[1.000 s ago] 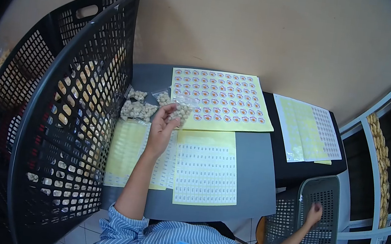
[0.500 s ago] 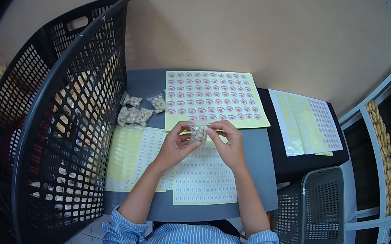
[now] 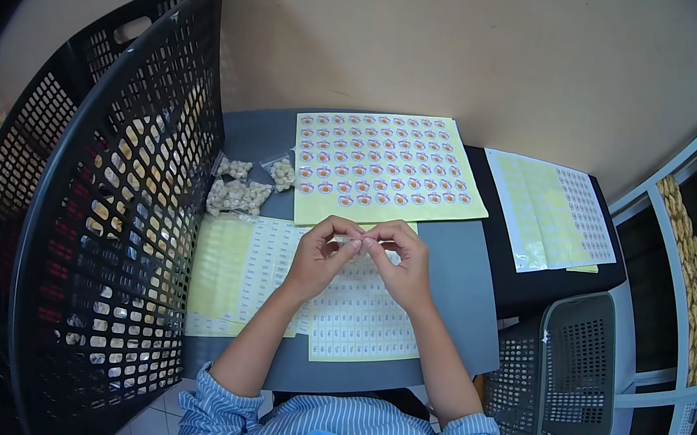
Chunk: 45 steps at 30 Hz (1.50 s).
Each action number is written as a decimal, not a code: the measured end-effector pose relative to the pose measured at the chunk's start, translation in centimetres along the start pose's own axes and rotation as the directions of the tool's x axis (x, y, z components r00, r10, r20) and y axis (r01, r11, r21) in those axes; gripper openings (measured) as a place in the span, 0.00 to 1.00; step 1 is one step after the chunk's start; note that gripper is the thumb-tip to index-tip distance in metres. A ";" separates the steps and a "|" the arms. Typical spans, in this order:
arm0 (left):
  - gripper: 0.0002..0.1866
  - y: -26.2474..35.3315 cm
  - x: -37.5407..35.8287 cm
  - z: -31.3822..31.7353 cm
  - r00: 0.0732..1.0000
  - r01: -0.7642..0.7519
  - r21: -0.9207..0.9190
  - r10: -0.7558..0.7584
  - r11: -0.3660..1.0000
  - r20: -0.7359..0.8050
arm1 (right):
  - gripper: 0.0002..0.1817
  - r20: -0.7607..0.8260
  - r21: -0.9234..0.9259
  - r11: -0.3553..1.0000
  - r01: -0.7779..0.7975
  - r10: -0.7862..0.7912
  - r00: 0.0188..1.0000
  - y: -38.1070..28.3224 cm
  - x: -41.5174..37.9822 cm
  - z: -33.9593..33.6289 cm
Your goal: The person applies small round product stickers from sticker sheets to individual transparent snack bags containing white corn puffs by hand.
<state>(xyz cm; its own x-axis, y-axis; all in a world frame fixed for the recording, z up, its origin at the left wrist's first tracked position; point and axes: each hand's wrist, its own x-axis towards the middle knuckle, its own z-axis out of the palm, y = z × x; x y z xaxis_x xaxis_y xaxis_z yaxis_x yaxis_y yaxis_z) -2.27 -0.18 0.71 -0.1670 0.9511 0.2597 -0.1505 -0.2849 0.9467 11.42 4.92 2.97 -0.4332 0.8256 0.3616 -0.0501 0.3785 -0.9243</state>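
Observation:
My left hand (image 3: 325,256) and my right hand (image 3: 400,264) meet above the middle of the desk, each with thumb and forefinger pinched together. Between their fingertips is the top edge of a small clear plastic bag of pale, lumpy pieces; the fingers hide nearly all of it. Beneath the hands lies a sheet of small printed labels (image 3: 364,330). Just beyond them is a large yellow sheet of round orange-and-white stickers (image 3: 386,165). To the left, several filled small bags (image 3: 237,197) rest in a group on the grey desk (image 3: 460,303).
A tall dark perforated basket (image 3: 116,213) stands close on the left, with packed goods showing through its holes. Another label sheet (image 3: 248,279) lies beside it. Right are a plastic-covered sticker sheet (image 3: 543,212), a lower green basket (image 3: 578,380) and a rack (image 3: 647,257).
My fingertips have come together at the top of the bag, which was held up with its contents showing and is now mostly hidden. The view has shifted slightly.

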 end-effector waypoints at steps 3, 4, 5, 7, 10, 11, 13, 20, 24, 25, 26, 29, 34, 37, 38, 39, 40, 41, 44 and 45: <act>0.05 0.1 0.0 0.1 0.999 -0.032 0.082 0.034 0.996 -0.024 | 0.03 0.005 -0.115 0.990 0.083 -0.083 0.997 0.0 -0.1 -0.3; 0.04 0.1 0.1 0.0 0.995 -0.077 0.169 0.085 0.983 -0.044 | 0.04 0.005 -0.165 0.979 0.120 -0.121 0.993 0.0 -0.1 -0.3; 0.04 0.2 0.1 -0.1 0.996 -0.076 0.171 0.084 0.982 -0.043 | 0.04 0.003 -0.164 0.979 0.119 -0.120 0.993 -0.1 -0.1 -0.3; 0.02 0.5 0.1 -0.2 0.996 -0.073 0.296 0.084 0.953 -0.027 | 0.02 -0.020 -0.229 0.962 0.151 -0.160 0.987 -0.5 -0.1 -0.2; 0.03 0.7 0.2 0.0 0.990 -0.111 0.308 0.132 0.945 -0.048 | 0.03 -0.020 -0.224 0.963 0.149 -0.157 0.987 -0.6 -0.1 -0.3; 0.03 0.9 0.2 0.0 0.990 -0.110 0.308 0.130 0.945 -0.047 | 0.03 -0.022 -0.224 0.963 0.147 -0.156 0.987 -0.6 -0.1 -0.3; 0.03 1.3 0.3 -0.1 0.996 -0.056 0.242 0.072 0.969 -0.058 | 0.03 -0.052 -0.208 0.969 0.135 -0.149 0.987 -0.5 0.0 -0.5; 0.00 1.0 0.5 -0.8 0.981 -0.113 0.349 0.160 0.930 -0.111 | 0.03 -0.033 -0.196 0.978 0.075 -0.083 0.996 -0.6 0.0 -1.2; 0.03 0.5 0.4 -1.2 0.978 -0.189 0.370 0.208 0.910 -0.012 | 0.03 -0.036 -0.130 0.990 0.051 -0.056 0.998 -0.5 0.0 -1.0; 0.06 0.5 0.3 -0.9 0.986 -0.157 0.238 0.164 0.958 -0.009 | 0.04 -0.040 -0.079 0.996 0.040 -0.043 0.998 -0.4 0.0 -0.9; 0.09 0.4 0.1 -0.5 0.993 -0.119 0.102 0.120 0.988 -0.001 | 0.04 -0.039 -0.081 0.996 0.039 -0.042 0.998 0.0 0.0 -0.8; 0.13 0.4 -0.5 0.4 0.982 0.141 0.016 -0.142 0.990 0.126 | 0.06 -0.098 0.212 0.971 -0.110 0.133 0.986 0.7 -0.1 -0.8; 0.14 -0.4 -0.3 0.4 0.970 0.232 -0.108 -0.222 0.967 0.098 | 0.15 -0.080 0.072 0.995 -0.068 0.074 0.994 -0.1 0.2 -3.8; 0.16 -1.1 0.0 0.3 0.945 0.321 -0.199 -0.327 0.926 0.001 | 0.18 0.139 -0.516 0.853 0.075 -0.003 0.990 0.9 -0.9 -6.3; 0.16 -1.7 0.1 0.2 0.940 0.334 -0.180 -0.341 0.925 -0.004 | 0.19 0.190 -0.544 0.834 0.091 0.017 0.982 1.8 -1.5 -6.5; 0.16 -1.9 0.2 0.2 0.935 0.348 -0.161 -0.354 0.924 -0.009 | 0.19 0.191 -0.546 0.833 0.089 0.020 0.981 2.1 -1.8 -6.7; 0.16 -1.9 0.2 0.3 0.935 0.348 -0.164 -0.354 0.923 -0.009 | 0.19 0.229 -0.597 0.793 0.122 0.022 0.973 2.3 -2.0 -6.9; 0.16 -1.7 0.3 0.3 0.931 0.359 -0.159 -0.366 0.919 -0.012 | 0.19 0.265 -0.644 0.749 0.156 0.027 0.964 2.4 -2.1 -7.1; 0.16 -1.4 0.2 0.4 0.927 0.369 -0.146 -0.375 0.918 -0.010 | 0.18 0.243 -0.613 0.779 0.133 0.026 0.970 2.8 -2.0 -7.0; 0.16 -1.4 0.2 0.5 0.930 0.361 -0.143 -0.366 0.921 -0.008 | 0.18 0.239 -0.613 0.779 0.129 0.028 0.971 3.0 -2.1 -6.9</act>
<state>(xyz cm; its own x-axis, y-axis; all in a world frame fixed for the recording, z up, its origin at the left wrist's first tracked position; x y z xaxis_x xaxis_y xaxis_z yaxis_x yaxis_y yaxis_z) -1.65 0.50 -0.45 -0.1083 0.9884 -0.1067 -0.3384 0.0642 0.9388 18.39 7.23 0.31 -0.6368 0.7119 0.2960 0.4571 0.6578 -0.5986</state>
